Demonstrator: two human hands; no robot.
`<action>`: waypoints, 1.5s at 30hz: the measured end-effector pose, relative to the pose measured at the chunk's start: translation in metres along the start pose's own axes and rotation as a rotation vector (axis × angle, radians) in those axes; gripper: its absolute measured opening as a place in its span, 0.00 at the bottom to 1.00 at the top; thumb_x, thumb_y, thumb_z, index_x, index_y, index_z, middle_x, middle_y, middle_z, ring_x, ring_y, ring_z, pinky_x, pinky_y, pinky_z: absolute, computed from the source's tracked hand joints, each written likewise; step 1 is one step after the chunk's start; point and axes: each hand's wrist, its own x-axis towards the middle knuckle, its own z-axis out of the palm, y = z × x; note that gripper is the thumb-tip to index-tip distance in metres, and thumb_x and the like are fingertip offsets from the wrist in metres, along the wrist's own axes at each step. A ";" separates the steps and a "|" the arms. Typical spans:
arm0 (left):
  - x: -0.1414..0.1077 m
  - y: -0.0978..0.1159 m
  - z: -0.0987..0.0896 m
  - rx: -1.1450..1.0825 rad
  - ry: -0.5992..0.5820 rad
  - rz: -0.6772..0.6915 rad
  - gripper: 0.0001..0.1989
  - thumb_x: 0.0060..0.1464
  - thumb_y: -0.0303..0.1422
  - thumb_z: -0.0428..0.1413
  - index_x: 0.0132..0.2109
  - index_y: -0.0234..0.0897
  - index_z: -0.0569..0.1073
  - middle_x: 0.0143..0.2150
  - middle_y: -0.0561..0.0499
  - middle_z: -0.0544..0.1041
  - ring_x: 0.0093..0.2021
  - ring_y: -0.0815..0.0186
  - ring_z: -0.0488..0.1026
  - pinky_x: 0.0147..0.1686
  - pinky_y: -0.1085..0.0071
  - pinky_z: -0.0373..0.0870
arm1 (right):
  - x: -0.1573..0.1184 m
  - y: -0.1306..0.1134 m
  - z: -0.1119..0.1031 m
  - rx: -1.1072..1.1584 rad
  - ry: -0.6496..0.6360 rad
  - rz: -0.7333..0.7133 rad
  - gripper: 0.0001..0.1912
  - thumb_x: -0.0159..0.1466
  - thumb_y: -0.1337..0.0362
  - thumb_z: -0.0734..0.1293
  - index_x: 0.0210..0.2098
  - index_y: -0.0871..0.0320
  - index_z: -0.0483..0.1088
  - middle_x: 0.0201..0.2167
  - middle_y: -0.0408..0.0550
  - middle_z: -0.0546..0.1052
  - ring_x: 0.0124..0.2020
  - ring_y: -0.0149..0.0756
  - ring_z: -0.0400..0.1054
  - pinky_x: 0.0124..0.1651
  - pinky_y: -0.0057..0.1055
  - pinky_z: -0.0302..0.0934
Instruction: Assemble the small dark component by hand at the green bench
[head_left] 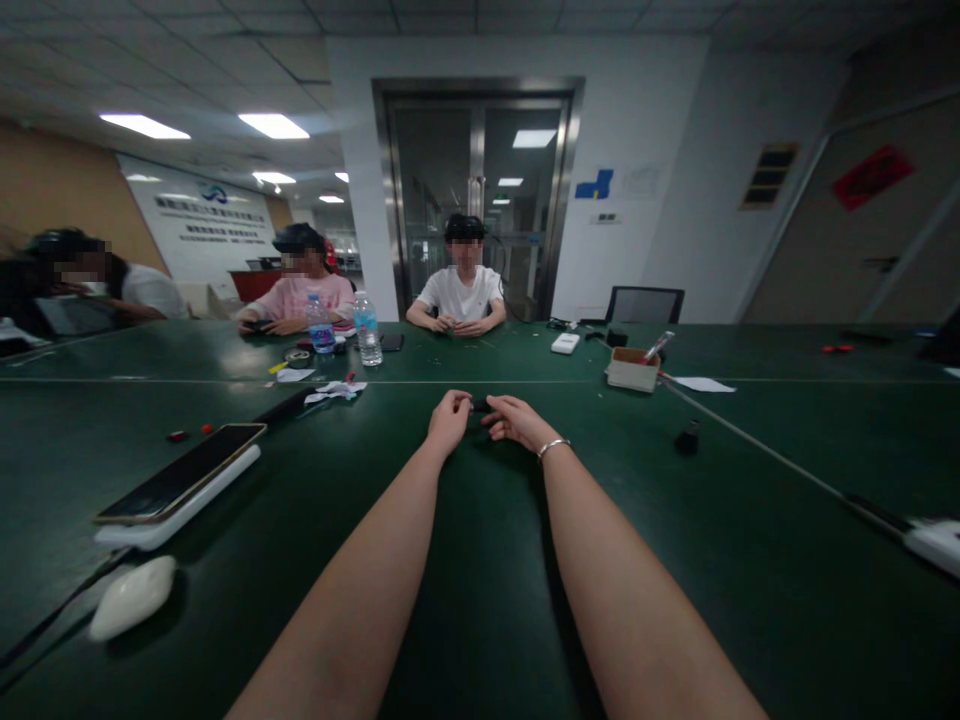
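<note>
- While both arms reach to frame centre, a small black object [480,406], prob. hard plastic, sits btwn the hands over the smooth dark green counter [487,600]; too small to tell exact shape or if it touches the top.
- L hand [450,418]: fingertips pinched on obj.'s left end.
- R hand [519,420], w/ silver metal bangle [553,448] at wrist: thumb + index closed on right end, other fingers loosely curled.
- Handling (guess): light, stiff, maybe slippery; best held w/ fingertips at opp. ends, gentle pressure.
</note>
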 end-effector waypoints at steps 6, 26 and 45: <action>0.000 -0.002 0.000 -0.017 -0.060 0.015 0.09 0.52 0.32 0.51 0.41 0.37 0.70 0.33 0.50 0.74 0.31 0.70 0.71 0.30 0.74 0.65 | 0.001 0.002 0.000 -0.010 0.032 -0.010 0.05 0.64 0.67 0.61 0.40 0.62 0.64 0.22 0.48 0.74 0.16 0.27 0.66 0.22 0.24 0.65; -0.005 0.008 -0.003 -0.180 -0.136 -0.055 0.10 0.50 0.31 0.55 0.40 0.32 0.70 0.35 0.47 0.72 0.32 0.70 0.71 0.27 0.76 0.68 | 0.003 0.005 -0.005 0.060 0.020 -0.021 0.07 0.62 0.68 0.64 0.41 0.60 0.64 0.24 0.48 0.75 0.19 0.28 0.68 0.25 0.26 0.67; -0.005 0.017 -0.006 -0.186 -0.151 -0.163 0.09 0.51 0.30 0.53 0.41 0.33 0.70 0.27 0.51 0.69 0.24 0.74 0.67 0.22 0.80 0.65 | 0.001 0.003 -0.005 0.038 -0.005 -0.015 0.07 0.62 0.69 0.63 0.40 0.62 0.66 0.24 0.50 0.76 0.18 0.27 0.68 0.25 0.26 0.67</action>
